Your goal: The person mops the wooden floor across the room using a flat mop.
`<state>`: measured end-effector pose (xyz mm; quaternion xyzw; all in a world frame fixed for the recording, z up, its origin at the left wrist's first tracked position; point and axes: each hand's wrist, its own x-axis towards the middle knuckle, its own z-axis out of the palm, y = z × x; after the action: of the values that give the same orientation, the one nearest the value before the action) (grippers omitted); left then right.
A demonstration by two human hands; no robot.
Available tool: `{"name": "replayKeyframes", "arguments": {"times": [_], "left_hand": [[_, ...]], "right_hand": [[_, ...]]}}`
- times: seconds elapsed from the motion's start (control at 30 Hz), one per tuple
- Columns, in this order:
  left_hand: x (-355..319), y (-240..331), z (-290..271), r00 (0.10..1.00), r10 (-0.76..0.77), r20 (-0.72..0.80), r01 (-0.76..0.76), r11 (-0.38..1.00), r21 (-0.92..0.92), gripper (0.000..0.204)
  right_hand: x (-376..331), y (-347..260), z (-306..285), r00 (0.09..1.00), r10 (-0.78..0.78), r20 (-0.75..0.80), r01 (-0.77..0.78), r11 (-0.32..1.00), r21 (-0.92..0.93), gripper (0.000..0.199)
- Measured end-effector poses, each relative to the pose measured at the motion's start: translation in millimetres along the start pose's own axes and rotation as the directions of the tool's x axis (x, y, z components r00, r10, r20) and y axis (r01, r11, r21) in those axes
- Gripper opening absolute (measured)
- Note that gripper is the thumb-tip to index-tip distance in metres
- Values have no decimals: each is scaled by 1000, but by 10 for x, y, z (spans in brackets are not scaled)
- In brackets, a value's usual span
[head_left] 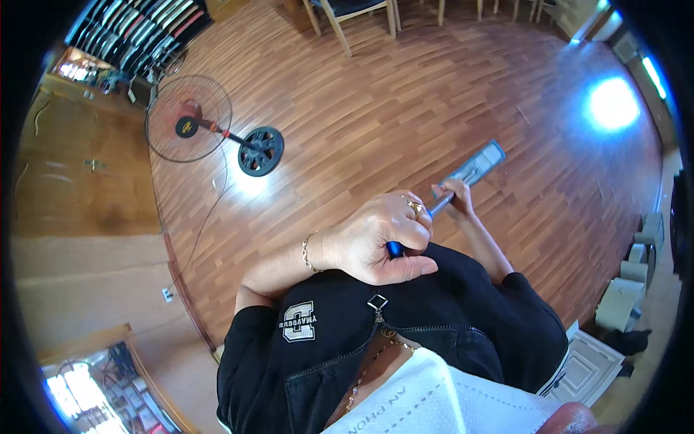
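Mop (pixel 441 204) inside both grips (pixel 379 239) (pixel 458 200) (head (pixel 483 160) beyond).

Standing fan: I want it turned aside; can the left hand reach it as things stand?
Probably not: the left hand grips the pole, and the standing fan sits well away across the floor.

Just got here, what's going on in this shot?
A person holds a flat mop in both hands over a wood floor. The left hand grips the blue top end of the handle near the chest; the right hand grips it lower, closer to the flat head. Whether the head touches the floor is hard to tell. A standing fan is off to the left, with chairs at the far side.
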<state>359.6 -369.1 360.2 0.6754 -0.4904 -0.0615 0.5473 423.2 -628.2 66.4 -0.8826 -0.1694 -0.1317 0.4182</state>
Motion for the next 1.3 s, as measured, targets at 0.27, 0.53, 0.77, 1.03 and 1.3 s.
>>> {"name": "replayKeyframes", "arguments": {"times": [0.27, 0.53, 0.77, 1.03, 1.3], "left_hand": [[-773, 574, -63, 918, -107, -383, 197, 959, 204, 13], [-1754, 1643, 131, 773, -52, -632, 283, 921, 270, 20], [-2573, 2647, 390, 885, -44, -463, 295, 822, 486, 18], [-3481, 2856, 760, 814, -339, -472, 567, 639, 519, 18], [-3224, 1699, 951, 527, 85, -846, 360, 879, 312, 18]], "right_hand": [[714, -911, 860, 820, -344, 457, 226, 929, 293, 45], [172, -2306, 1851, 573, -677, 462, 259, 685, 681, 45], [-745, -3445, 2565, 285, -843, 457, 224, 522, 823, 16], [-1274, -3591, 2784, 429, -814, 392, 347, 549, 761, 22], [-812, -2403, 2466, 649, -597, 472, 399, 795, 456, 17]]}}
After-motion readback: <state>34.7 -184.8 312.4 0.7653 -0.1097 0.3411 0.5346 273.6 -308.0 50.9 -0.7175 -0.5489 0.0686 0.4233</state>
